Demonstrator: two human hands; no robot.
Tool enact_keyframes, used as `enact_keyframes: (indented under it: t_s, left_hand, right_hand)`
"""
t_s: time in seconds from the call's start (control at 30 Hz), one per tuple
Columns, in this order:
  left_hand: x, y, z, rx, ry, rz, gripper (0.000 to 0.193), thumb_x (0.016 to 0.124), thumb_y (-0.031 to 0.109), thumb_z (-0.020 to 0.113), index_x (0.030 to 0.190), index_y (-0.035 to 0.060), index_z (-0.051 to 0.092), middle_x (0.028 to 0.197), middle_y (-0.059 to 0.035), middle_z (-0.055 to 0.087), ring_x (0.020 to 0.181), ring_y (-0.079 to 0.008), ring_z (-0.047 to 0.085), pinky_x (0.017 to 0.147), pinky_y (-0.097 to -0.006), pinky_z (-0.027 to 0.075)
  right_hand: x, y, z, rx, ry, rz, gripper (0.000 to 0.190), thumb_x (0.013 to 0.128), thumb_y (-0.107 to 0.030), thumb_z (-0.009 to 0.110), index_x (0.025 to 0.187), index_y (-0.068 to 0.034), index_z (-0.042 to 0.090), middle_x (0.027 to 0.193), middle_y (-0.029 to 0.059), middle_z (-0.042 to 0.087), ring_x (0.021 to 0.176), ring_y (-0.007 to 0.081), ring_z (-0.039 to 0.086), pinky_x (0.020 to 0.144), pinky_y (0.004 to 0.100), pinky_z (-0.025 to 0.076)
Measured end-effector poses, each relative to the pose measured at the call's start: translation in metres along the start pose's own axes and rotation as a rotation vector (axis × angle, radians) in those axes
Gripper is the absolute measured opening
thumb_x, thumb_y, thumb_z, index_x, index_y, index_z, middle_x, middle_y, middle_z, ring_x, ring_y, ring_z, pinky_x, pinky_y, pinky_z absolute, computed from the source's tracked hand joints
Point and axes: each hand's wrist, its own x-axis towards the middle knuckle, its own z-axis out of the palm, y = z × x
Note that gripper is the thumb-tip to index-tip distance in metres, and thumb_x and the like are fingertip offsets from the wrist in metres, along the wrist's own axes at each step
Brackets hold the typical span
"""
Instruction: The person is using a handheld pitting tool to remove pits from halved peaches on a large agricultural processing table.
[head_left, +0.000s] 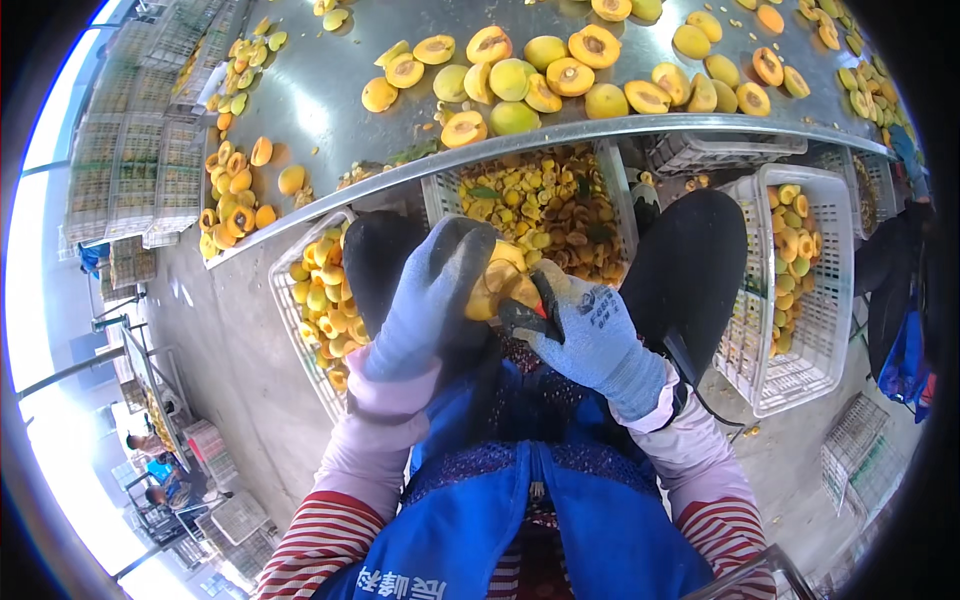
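In front of my lap, my left hand, in a blue-grey coated glove, grips a cut yellow peach. My right hand, gloved alike, is curled close against the fruit's right side. Between its thumb and fingers shows a bit of a small red object, mostly hidden, so its kind is unclear. Directly below the fruit, between my knees, a plastic crate holds yellow scraps and brown pits. Peach halves fill another crate by my left knee.
A metal worktable with a raised edge carries many peach halves ahead. To my right stands a tilted white crate with peaches. Crates are stacked at far left. Another person's leg is at far right.
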Motion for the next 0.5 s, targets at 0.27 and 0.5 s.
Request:
enact_keyframes:
  t_s: [0.27,0.5]
  left_hand:
    - [-0.001,0.036,0.026,-0.797,0.236,-0.463,0.031,0.085,0.015,0.060,0.110,-0.0037,0.055,0.099,-0.0064,0.060,0.089,-0.0137,0.056,0.079,-0.0244,0.044]
    - [-0.003,0.015,0.020,0.019,0.137,0.153,0.024,0.084,0.011,0.060,0.104,-0.0026,0.058,0.093,-0.0088,0.061,0.084,-0.0105,0.056,0.070,-0.0226,0.045]
  right_hand:
    - [-0.008,0.009,0.009,0.076,0.129,-0.048,0.045,0.074,-0.028,0.068,0.105,-0.003,0.047,0.075,0.0181,0.060,0.071,0.0359,0.061,0.063,0.0431,0.048]
    - [-0.020,0.007,0.017,0.130,0.039,0.006,0.048,0.075,-0.026,0.066,0.111,-0.002,0.044,0.082,0.0221,0.059,0.077,0.0387,0.060,0.066,0.0442,0.048]
